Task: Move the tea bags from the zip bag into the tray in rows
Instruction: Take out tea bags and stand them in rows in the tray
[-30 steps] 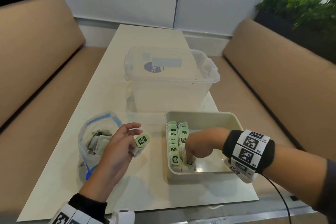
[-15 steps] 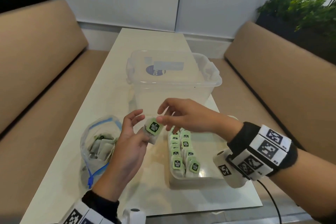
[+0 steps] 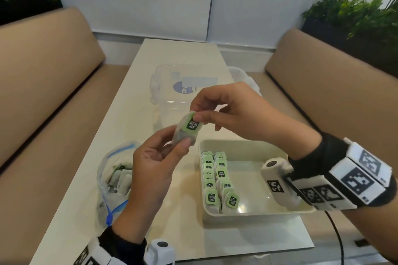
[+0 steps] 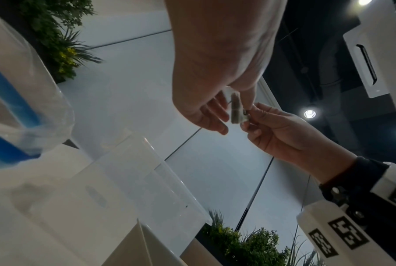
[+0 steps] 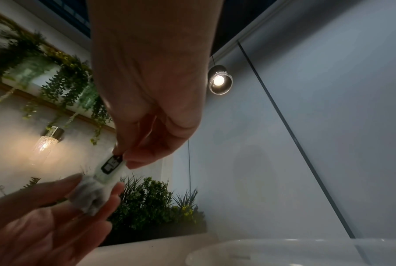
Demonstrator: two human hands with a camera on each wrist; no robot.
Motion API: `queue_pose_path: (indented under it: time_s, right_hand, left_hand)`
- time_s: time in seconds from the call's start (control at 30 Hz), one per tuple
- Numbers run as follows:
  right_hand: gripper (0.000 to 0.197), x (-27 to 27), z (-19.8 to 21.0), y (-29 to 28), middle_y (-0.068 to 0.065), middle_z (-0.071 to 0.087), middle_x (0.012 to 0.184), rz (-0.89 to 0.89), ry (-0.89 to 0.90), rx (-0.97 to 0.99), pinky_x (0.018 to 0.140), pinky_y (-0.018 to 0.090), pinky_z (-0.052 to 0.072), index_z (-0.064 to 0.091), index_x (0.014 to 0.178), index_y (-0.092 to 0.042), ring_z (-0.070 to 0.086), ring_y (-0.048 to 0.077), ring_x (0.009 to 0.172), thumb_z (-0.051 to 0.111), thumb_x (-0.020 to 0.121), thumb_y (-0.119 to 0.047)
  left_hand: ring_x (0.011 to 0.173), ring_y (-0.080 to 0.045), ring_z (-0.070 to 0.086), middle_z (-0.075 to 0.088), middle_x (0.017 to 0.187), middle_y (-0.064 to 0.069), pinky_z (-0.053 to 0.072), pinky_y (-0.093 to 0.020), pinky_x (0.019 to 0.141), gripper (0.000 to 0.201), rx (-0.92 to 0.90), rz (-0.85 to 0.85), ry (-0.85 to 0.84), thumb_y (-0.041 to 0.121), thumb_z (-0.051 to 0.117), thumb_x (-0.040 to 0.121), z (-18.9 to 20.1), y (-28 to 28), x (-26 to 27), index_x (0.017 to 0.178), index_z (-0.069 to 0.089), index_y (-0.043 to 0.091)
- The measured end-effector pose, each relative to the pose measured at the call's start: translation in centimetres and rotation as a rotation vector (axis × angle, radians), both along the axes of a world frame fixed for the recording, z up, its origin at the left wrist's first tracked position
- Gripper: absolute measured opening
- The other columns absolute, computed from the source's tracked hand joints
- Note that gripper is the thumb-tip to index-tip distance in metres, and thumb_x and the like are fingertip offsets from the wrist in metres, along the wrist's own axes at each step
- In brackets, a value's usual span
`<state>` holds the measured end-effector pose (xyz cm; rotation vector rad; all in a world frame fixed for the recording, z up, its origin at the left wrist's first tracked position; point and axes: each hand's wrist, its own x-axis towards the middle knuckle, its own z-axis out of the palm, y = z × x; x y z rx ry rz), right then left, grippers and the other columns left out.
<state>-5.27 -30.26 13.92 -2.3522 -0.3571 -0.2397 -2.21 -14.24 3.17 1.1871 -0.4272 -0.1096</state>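
A tea bag (image 3: 187,131) with a green tag is held in the air above the table, between the two hands. My left hand (image 3: 170,146) pinches its lower end and my right hand (image 3: 199,115) pinches the green tag at the top. The same tea bag (image 5: 97,190) shows in the right wrist view, and edge-on as the tea bag (image 4: 235,109) in the left wrist view. The white tray (image 3: 256,214) lies below my right wrist with two rows of tea bags (image 3: 217,180) along its left side. At the left, the open zip bag (image 3: 117,178) holds several more.
A clear lidded plastic box (image 3: 172,90) stands beyond the hands on the white table (image 3: 133,97). Tan bench seats (image 3: 43,84) run along both sides, with plants (image 3: 355,13) behind them. The tray's right half (image 3: 247,180) is bare.
My right hand left the tray, rose to the left and took hold of the tea bag's tag. My left hand lifted the tea bag higher and toward the centre.
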Motion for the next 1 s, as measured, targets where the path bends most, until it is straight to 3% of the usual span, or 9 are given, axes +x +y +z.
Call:
queue_pose_path:
  time_s: [0.13,0.23,0.33,0.43,0.5,0.6,0.8,0.87,1.0]
  right_hand:
    - [0.004,-0.3,0.6,0.0,-0.011,0.066,0.076,-0.004,-0.048,-0.089,0.058,0.012,0.049,0.068,0.090,-0.015,0.060,-0.001,0.067,0.066,0.086,-0.015]
    - [0.005,-0.8,0.5,-0.1,-0.008,0.067,0.079,0.013,-0.059,-0.187,0.061,0.012,0.049,0.067,0.091,-0.015,0.062,0.002,0.069,0.067,0.086,-0.014]
    - [0.014,-1.4,0.0,-1.1,-0.008,0.066,0.085,0.019,0.055,-0.259,0.061,0.010,0.047,0.062,0.093,-0.020,0.061,0.003,0.070,0.065,0.085,-0.009]
    - [0.023,-1.8,-1.9,-2.6,-0.012,0.067,0.089,0.059,0.284,-0.505,0.067,0.008,0.044,0.069,0.090,-0.023,0.058,-0.003,0.071,0.059,0.084,-0.003]
    - [0.029,-2.0,-4.2,-3.6,-0.006,0.069,0.098,0.110,0.507,-0.674,0.079,0.020,0.048,0.072,0.095,-0.024,0.061,0.006,0.081,0.054,0.085,-0.003]
    - [0.035,-2.2,-7.6,-5.0,-0.001,0.068,0.108,0.230,0.826,-0.664,0.089,0.036,0.051,0.071,0.104,-0.024,0.062,0.011,0.089,0.050,0.088,-0.002]
    - [0.035,-1.4,-11.5,-6.0,-0.004,0.065,0.113,0.241,1.052,-0.407,0.094,0.028,0.050,0.070,0.107,-0.021,0.062,0.006,0.100,0.051,0.090,0.002]
    - [0.036,-1.1,-12.4,-6.0,-0.005,0.065,0.112,0.238,1.080,-0.434,0.092,0.023,0.048,0.069,0.109,-0.020,0.060,0.004,0.101,0.051,0.089,0.002]
    - [0.043,-0.8,-12.9,-6.0,-0.001,0.062,0.123,0.229,1.040,-0.575,0.099,0.028,0.042,0.067,0.116,-0.022,0.056,0.009,0.109,0.047,0.087,0.004]
  left_hand:
    - [0.074,-0.016,0.070,0.075,0.079,0.000,0.053,-0.020,0.066,0.022,0.058,-0.017,-0.002,0.020,0.074,0.070,0.1,-0.3,-0.1,0.091,0.069,0.014]
    - [0.078,-0.014,0.070,0.074,0.089,0.006,0.052,-0.018,0.069,0.035,0.178,-0.118,0.011,0.025,0.071,0.068,-0.5,-0.4,-0.1,0.102,0.067,0.017]
    - [0.084,-0.011,0.069,0.069,0.104,0.007,0.052,-0.022,0.073,0.059,0.289,-0.148,0.071,0.033,0.087,0.061,-1.9,0.6,0.6,0.113,0.059,0.032]
    - [0.083,-0.012,0.067,0.067,0.104,0.007,0.052,-0.030,0.080,0.054,0.358,-0.079,0.103,0.045,0.076,0.055,-2.9,2.0,1.1,0.107,0.063,0.036]
    - [0.084,-0.016,0.066,0.067,0.103,0.006,0.052,-0.035,0.083,0.039,0.376,-0.036,0.122,0.031,0.079,0.068,-3.1,2.7,1.2,0.105,0.065,0.030]
    - [0.086,-0.022,0.065,0.066,0.104,0.001,0.053,-0.026,0.076,0.028,0.359,-0.009,0.138,0.019,0.074,0.077,-3.3,3.4,1.1,0.103,0.065,0.021]
    - [0.077,-0.009,0.065,0.064,0.097,0.003,0.049,-0.024,0.074,0.018,0.357,0.031,0.172,0.004,0.058,0.089,-4.0,4.1,1.2,0.101,0.065,0.017]
    - [0.074,-0.006,0.065,0.064,0.095,0.004,0.048,-0.025,0.074,0.019,0.354,0.035,0.176,0.002,0.057,0.090,-4.1,4.2,1.1,0.098,0.066,0.016]
    - [0.072,-0.004,0.065,0.063,0.094,0.003,0.048,-0.024,0.073,0.020,0.359,0.052,0.186,0.001,0.055,0.090,-4.4,4.7,1.2,0.095,0.066,0.016]
